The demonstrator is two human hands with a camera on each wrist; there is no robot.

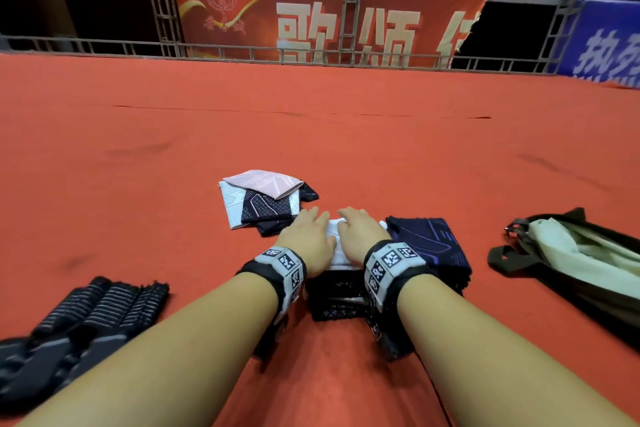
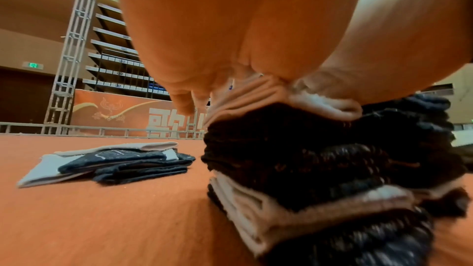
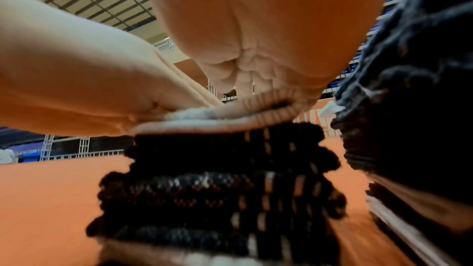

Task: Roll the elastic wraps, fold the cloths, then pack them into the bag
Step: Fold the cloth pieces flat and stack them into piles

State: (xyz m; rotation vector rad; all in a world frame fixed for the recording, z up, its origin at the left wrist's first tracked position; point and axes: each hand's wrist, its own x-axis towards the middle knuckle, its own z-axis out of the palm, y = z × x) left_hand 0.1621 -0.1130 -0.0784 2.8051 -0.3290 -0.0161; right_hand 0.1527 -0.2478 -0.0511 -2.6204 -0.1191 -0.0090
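Both hands press flat on a white cloth that tops a stack of folded dark cloths in front of me. My left hand covers its left half and my right hand its right half, fingers straight. The left wrist view shows the palm on the white cloth above the stack. From the right wrist, the white cloth lies squeezed under both palms. Several dark striped elastic wraps lie at the near left. The dark bag with pale green lining lies at the right.
A folded navy stack sits right beside the pressed stack, between it and the bag. A loose pile of pink, white and navy cloths lies just beyond my left hand. Red carpet stretches ahead to a metal railing.
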